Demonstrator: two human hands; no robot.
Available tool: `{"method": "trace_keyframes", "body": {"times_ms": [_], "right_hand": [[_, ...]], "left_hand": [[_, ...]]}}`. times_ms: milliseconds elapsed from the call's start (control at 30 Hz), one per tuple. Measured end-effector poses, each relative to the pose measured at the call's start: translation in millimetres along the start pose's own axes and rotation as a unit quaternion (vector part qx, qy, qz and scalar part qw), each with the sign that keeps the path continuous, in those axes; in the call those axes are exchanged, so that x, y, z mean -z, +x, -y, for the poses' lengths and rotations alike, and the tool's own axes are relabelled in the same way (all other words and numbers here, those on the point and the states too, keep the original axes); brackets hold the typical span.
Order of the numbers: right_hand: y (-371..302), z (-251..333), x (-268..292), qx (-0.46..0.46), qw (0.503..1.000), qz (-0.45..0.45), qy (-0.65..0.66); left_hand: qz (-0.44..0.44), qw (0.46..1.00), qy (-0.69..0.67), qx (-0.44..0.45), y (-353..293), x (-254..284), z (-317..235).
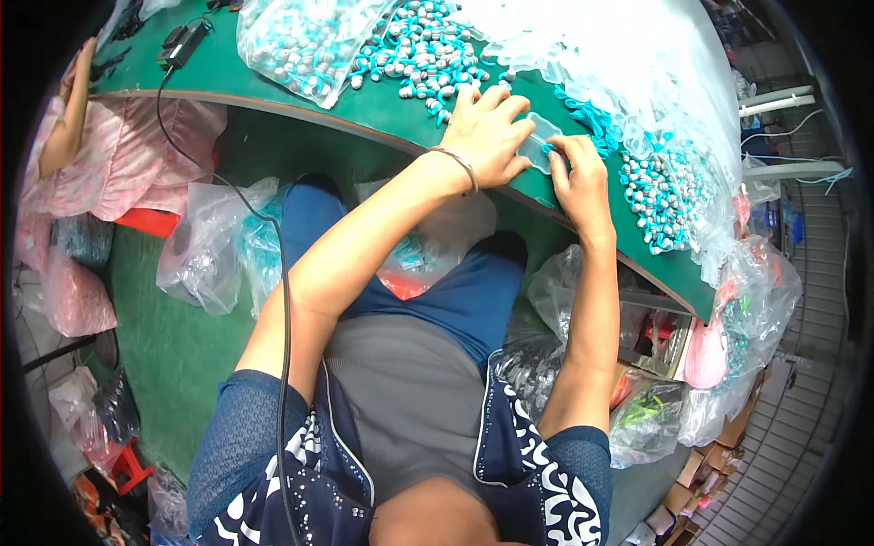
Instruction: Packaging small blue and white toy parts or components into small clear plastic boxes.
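Observation:
On the green table (401, 132), my left hand (487, 136) lies palm down with its fingers apart, next to a heap of small grey-and-white rounded pieces with teal parts (419, 55). Its thumb and forefinger are beside a clear plastic tray (539, 136) near the table's front edge. At the tray's right side is my right hand (580, 177), its thumb and forefinger closed on a small teal piece (548, 147). Beyond that hand lies a bundle of teal strands (594, 123). Whatever may be under my left palm is hidden.
A clear bag of similar pieces (305, 55) stands at the left; a second heap (660, 196) lies right, beside white plastic sheeting (655, 64). A black cable (228, 187) hangs from an adapter (182, 44). Another person's arm (68, 127) shows far left.

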State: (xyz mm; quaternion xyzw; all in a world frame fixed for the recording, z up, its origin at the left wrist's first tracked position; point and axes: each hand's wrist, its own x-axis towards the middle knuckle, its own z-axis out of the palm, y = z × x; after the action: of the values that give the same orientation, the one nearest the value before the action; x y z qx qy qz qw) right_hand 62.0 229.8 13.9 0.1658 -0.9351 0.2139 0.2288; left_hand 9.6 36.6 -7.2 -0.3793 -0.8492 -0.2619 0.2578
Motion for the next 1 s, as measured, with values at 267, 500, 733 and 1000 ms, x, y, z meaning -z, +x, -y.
{"method": "trace_keyframes", "body": {"times_ms": [267, 500, 733, 1000], "right_hand": [[-11, 20, 10, -0.145, 0.988, -0.001, 0.049], [11, -24, 4, 0.011, 0.999, -0.036, 0.024], [-24, 3, 18, -0.156, 0.985, 0.008, 0.074], [-10, -11, 21, -0.035, 0.99, -0.031, 0.13]], "left_hand": [[-0.036, 0.999, 0.005, 0.008, -7, -3, -21], [-0.003, 1.0, -0.004, 0.027, -7, -19, -48], [-0.038, 0.999, -0.018, 0.022, -8, -20, -36], [0.008, 0.993, -0.017, 0.117, 4, -25, -61]]}}
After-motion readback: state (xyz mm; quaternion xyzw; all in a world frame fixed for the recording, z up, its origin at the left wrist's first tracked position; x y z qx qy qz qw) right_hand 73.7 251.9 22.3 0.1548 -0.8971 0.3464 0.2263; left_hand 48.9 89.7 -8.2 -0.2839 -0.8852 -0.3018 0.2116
